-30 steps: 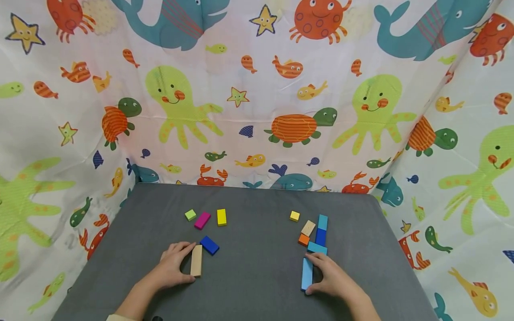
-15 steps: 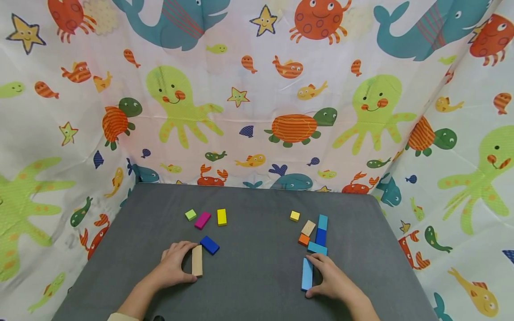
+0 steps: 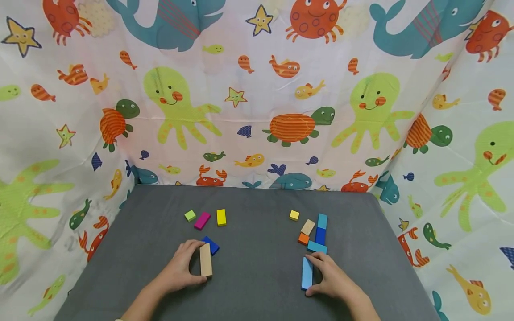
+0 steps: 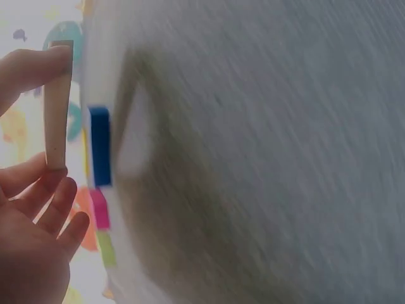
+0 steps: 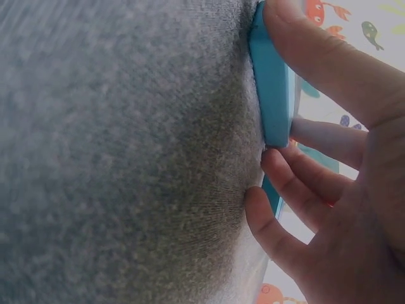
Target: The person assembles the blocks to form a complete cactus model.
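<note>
My left hand (image 3: pixel 181 266) pinches a long beige wooden block (image 3: pixel 206 260) end to end, between thumb and fingers. In the left wrist view that block hangs clear of the cloth, its shadow falling beside it. Just behind it lies a dark blue block (image 3: pixel 211 245), partly covered by the beige one in the head view. On the right, my right hand (image 3: pixel 332 275) grips a long light blue block (image 3: pixel 307 273) by its two ends; it lies on the cloth. Close beyond the fingertips is a shorter light blue block (image 3: pixel 317 247), laid crosswise.
Behind the left hand lie green (image 3: pixel 190 216), magenta (image 3: pixel 202 220) and yellow (image 3: pixel 221 217) blocks. Right of centre are a small yellow block (image 3: pixel 294 216), a beige one (image 3: pixel 308 227), an orange one (image 3: pixel 303 239) and a blue column (image 3: pixel 321 236). A sea-animal curtain (image 3: pixel 249 111) surrounds the grey table (image 3: pixel 257 267).
My left hand has lifted the beige block off the cloth and moved it slightly right, toward the dark blue block. The right hand and its light blue block have stayed in place.
</note>
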`<state>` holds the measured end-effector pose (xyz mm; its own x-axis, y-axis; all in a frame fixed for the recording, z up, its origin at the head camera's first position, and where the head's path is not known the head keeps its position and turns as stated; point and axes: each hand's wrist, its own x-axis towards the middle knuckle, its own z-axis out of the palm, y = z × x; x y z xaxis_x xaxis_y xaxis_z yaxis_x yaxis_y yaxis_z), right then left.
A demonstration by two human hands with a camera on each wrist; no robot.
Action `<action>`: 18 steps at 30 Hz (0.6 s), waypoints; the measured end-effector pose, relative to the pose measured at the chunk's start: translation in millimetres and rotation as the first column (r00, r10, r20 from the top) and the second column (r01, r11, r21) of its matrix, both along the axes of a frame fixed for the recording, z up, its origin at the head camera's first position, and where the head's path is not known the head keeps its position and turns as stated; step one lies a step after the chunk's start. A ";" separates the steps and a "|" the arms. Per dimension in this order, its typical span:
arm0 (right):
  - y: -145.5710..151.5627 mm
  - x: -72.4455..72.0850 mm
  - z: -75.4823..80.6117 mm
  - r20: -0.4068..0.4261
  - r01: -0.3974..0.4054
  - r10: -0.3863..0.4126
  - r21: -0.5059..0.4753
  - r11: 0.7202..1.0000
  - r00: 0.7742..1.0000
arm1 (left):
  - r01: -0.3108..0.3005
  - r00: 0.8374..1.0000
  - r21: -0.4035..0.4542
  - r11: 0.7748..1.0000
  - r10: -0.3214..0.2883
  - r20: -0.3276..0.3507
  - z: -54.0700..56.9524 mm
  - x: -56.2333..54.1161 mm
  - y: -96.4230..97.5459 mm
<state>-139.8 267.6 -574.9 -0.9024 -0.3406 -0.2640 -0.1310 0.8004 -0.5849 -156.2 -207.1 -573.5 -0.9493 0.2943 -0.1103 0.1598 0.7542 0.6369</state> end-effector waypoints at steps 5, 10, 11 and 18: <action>-0.4 -0.5 0.4 -0.003 -0.003 0.003 0.002 1.000 1.000 | 0.075 0.996 0.058 0.996 -0.072 -0.044 6.1 3.1 19.7; -1.1 -1.0 -0.6 0.002 0.004 -0.004 0.010 1.000 1.000 | 0.116 0.992 0.068 0.991 -0.113 -0.047 2.2 5.0 33.3; -1.3 -0.9 -0.8 0.005 0.008 -0.008 0.011 1.000 1.000 | 0.122 0.992 0.072 0.990 -0.119 -0.044 1.2 5.4 35.5; -0.9 0.4 0.0 0.010 0.009 -0.010 0.016 1.000 1.000 | 0.173 0.985 0.094 0.980 -0.170 -0.037 -0.1 7.6 53.1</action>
